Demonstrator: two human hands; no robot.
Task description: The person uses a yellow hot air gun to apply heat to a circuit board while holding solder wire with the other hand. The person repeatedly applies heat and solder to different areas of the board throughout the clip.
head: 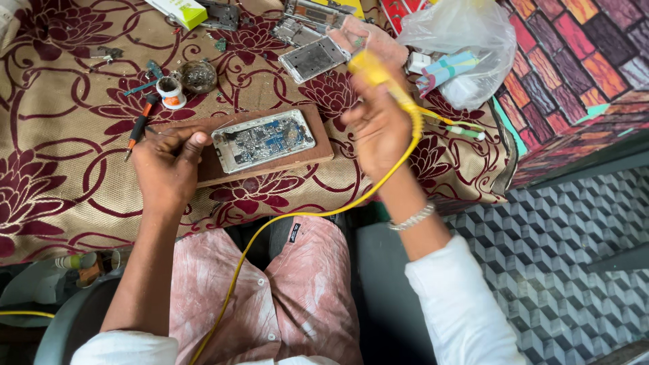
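**Opened phone on board, yellow iron held above**

The bench (61, 169) is covered w/ a tan cloth patterned in maroon flowers. At its right end a clear plastic bag (460, 40) is seen, w/ pale blue and white packets inside. A brown wooden board (270, 165) is laid at centre; the opened phone (262, 140), circuit side up, is rested on it.

A spare silver phone frame (314, 58) is placed beyond the board, more frames behind it. A white-and-green box (179, 10) is cut off by the top edge, left of centre; a red package by the top edge, right of centre.

The left hand (165, 165) is closed, pressed on the board's left end just beside the phone; whether sth. thin is pinched can't be told. The right hand (380, 125) is gripped round a yellow soldering iron (378, 74), raised right of the phone, its yellow cable (297, 216) trailed down over the lap.

Small items at left: a solder spool (169, 91), an orange-handled screwdriver (138, 128).
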